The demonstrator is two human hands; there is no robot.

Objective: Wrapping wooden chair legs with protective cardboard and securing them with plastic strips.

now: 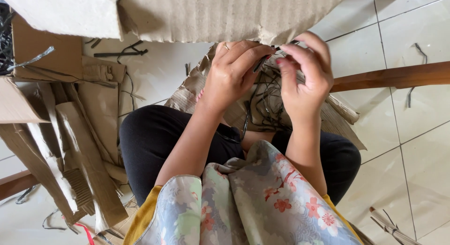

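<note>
The left hand (230, 72) and right hand (304, 71) meet fingertip to fingertip, together pinching a thin dark strip (260, 63) just under the edge of a large corrugated brown cardboard sheet (225, 15). Below them a tangle of black strips (267, 104) lies on torn cardboard in the lap. Ripped cardboard pieces (79, 151) cover the white tiled floor (403, 146) at its left edge.

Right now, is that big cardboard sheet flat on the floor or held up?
Held up: cardboard sheet sits above both hands, left hand and right hand pinching at its lower edge.

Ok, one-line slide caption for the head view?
Left hand and right hand pinch thin dark strands at a corrugated cardboard sheet's edge, above torn cardboard strips.
</note>
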